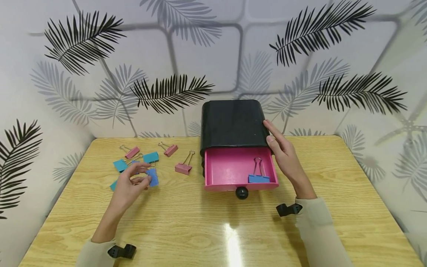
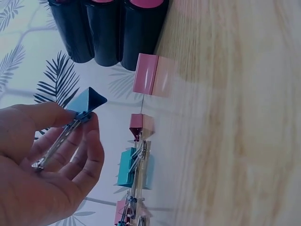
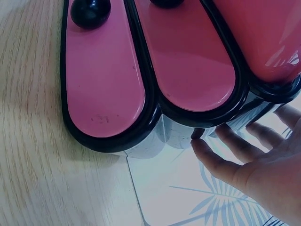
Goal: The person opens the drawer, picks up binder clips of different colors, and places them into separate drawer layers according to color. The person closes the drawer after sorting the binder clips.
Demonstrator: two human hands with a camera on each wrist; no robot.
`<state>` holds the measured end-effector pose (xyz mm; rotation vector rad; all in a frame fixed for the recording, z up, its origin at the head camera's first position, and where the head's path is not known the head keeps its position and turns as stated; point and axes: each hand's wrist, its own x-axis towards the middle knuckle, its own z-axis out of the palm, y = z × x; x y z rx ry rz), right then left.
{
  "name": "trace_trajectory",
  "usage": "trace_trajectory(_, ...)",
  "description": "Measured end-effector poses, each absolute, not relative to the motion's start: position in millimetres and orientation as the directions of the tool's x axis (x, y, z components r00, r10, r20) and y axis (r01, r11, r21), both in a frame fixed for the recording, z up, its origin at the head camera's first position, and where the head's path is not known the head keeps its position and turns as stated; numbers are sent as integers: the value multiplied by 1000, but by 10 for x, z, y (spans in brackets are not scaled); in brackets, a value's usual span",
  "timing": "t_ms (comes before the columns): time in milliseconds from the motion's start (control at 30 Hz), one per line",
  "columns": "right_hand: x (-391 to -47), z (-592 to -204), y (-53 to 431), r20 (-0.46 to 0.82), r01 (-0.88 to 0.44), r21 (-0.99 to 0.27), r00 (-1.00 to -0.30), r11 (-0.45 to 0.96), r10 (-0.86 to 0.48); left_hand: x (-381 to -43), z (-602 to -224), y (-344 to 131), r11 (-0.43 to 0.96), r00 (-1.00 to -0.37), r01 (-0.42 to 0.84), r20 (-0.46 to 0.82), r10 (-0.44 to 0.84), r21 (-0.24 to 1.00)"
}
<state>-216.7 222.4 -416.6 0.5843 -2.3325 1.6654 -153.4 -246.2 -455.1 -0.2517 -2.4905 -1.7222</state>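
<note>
My left hand (image 1: 128,187) pinches a blue binder clip (image 1: 153,178) between thumb and fingers, above the left side of the table. In the left wrist view, the clip (image 2: 81,102) points away from the palm and its wire handles lie back toward the hand. My right hand (image 1: 285,157) rests against the right side of a black drawer box (image 1: 233,124), fingers extended; the right wrist view shows its fingertips at the box's side wall. The pink top drawer (image 1: 221,167) is pulled out. Inside, at its front right, sits another blue binder clip (image 1: 258,179), handles upward.
Around my left hand lie several binder clips: a teal one (image 1: 151,157), another teal one (image 1: 120,165) and a pink one (image 1: 132,152). Two more pink clips lie nearer the box, one (image 1: 183,169) close to it. A leaf-patterned wall (image 1: 153,122) stands behind the table.
</note>
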Motion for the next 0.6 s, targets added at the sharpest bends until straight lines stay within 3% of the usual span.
trace_trajectory(333,-2178,-4156,2223,395,-435,-856,-899,277,-192,-1565,-4545,-2459,358,-948,279,314,-43,891)
trace_trajectory(600,-2167,-4158,2221,387,-428,-860,-902,277,-191,-1550,-4540,-2473,228,-964,259,266,0,939)
